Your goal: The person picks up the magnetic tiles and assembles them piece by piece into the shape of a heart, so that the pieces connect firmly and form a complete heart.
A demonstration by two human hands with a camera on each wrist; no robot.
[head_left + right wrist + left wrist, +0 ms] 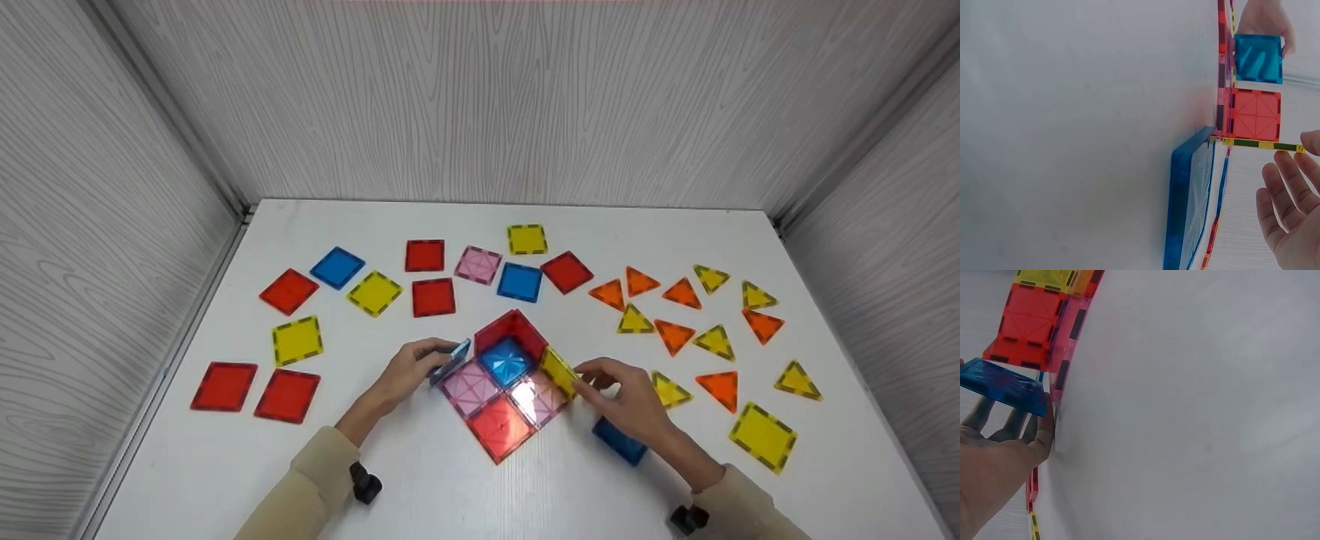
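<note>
Four-tile flat base of magnetic tiles: a blue tile point(505, 361) at its far corner, a pink tile point(469, 388) at left, a glare-covered pale tile point(538, 397) at right and a red tile point(501, 430) nearest. Two red tiles point(529, 336) stand upright along the far corner. My left hand point(405, 369) holds a blue square tile point(451, 363), raised and tilted at the base's left edge. Between thumb and fingers, my right hand point(626, 396) pinches the outer edge of a yellow square tile point(1261, 144), upright on the base's right side beside a red wall.
A loose blue tile point(619, 441) lies partly under the right hand. Square tiles, among them a red tile point(287, 395), spread left and behind. Orange triangles point(718, 391) and yellow triangles point(799, 380) lie at right, near a yellow square point(763, 437). Panels point(480, 105) wall in the table.
</note>
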